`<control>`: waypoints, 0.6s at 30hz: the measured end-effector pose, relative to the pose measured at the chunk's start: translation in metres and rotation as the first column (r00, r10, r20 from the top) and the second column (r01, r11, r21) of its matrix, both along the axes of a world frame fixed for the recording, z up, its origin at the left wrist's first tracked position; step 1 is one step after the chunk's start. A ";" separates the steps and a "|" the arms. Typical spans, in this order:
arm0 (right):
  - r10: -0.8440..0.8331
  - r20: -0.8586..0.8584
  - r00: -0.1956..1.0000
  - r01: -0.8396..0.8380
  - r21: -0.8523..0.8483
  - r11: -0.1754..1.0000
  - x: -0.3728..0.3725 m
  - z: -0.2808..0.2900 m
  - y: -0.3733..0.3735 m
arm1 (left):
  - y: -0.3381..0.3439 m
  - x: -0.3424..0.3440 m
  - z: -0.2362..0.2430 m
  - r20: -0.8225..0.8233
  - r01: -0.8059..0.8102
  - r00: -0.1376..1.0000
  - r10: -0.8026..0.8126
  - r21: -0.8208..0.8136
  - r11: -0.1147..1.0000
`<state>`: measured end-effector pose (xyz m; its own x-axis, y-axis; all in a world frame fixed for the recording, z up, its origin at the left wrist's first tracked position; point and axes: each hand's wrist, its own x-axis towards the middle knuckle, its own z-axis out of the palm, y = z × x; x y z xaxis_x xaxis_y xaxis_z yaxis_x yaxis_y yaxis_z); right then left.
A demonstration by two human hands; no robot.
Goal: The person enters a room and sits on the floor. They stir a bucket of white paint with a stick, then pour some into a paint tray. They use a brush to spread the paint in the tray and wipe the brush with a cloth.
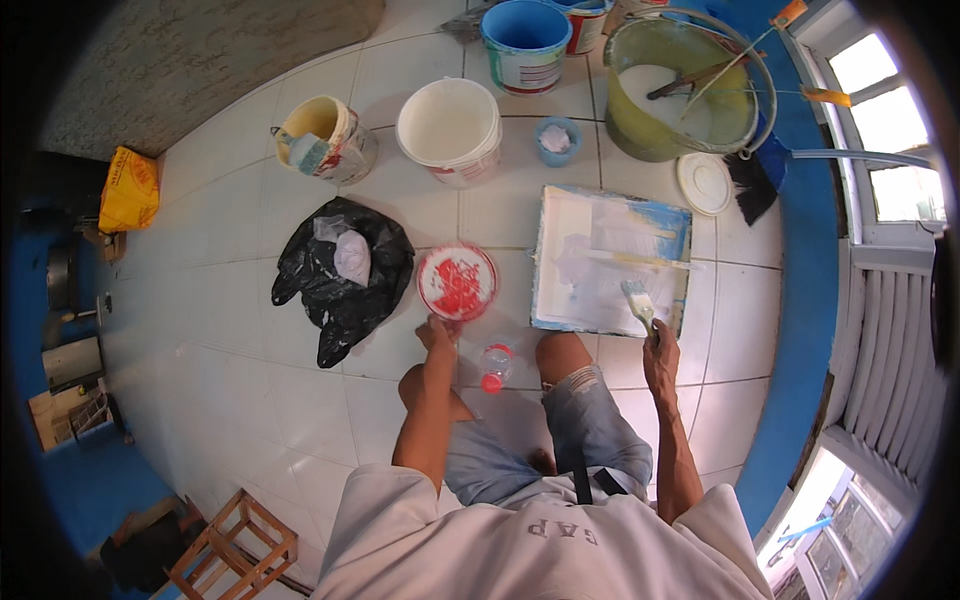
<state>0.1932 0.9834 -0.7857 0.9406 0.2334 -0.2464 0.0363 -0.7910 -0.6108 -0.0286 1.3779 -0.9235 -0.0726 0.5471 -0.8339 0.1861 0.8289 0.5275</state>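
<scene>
My right hand (660,362) is closed around the handle of a paintbrush (638,302). Its pale, paint-coated bristles are over the near right part of a paint tray (538,290), a rectangular tray with blue edges and white paint inside. Across that tray lies a paint-covered stick (640,260). My left hand (438,332) pinches the near rim of a round red lid (458,283) smeared with white paint; its fingertips are partly hidden. Between my knees is a small clear plastic jar (496,362) with a red cap.
Left of the lid sits a black plastic bag (300,270) holding a pale lump. Beyond are a paint-stained bucket (350,150), a white bucket (450,125), a blue bucket (525,45) and a small blue cup (557,142). A large green bucket (640,130) and white lid (705,183) stand far right.
</scene>
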 end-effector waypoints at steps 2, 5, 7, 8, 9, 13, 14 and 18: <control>0.039 0.053 0.998 -0.038 -0.033 0.999 0.001 -0.003 -0.008 | 0.015 0.023 0.008 0.155 -0.033 0.987 0.038 -0.034 0.999; 0.036 0.017 0.999 -0.034 -0.088 0.996 0.003 -0.001 -0.008 | 0.015 0.025 0.018 0.193 0.081 0.977 -0.094 0.074 0.994; 0.062 0.030 0.998 -0.058 -0.105 0.993 0.003 -0.008 -0.015 | 0.008 0.019 0.033 0.089 0.272 0.952 -0.292 0.187 0.944; 0.064 0.034 0.997 -0.059 -0.122 0.991 0.003 -0.011 -0.018 | 0.002 0.011 0.046 0.069 0.332 0.932 -0.356 0.233 0.914; 0.065 0.040 0.997 -0.059 -0.137 0.989 0.002 -0.014 -0.022 | -0.004 0.006 0.061 0.049 0.390 0.907 -0.419 0.279 0.877; 0.088 0.102 0.991 -0.076 -0.115 0.990 0.002 -0.020 -0.025 | -0.035 -0.038 0.104 0.016 0.520 0.781 -0.624 0.536 0.665; 0.059 0.086 0.995 -0.049 -0.107 0.993 0.001 -0.021 -0.026 | -0.045 -0.047 0.117 -0.083 0.590 0.745 -0.662 0.545 0.596; 0.010 0.098 0.995 -0.005 -0.051 0.999 -0.007 -0.024 -0.028 | -0.074 -0.082 0.146 -0.295 0.713 0.620 -0.727 0.599 0.364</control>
<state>0.1865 0.9553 -0.8094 0.9593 0.2297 -0.1642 0.1001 -0.8204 -0.5630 -0.1107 1.3040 -0.7778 0.6188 0.7373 -0.2712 0.5331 -0.1405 0.8343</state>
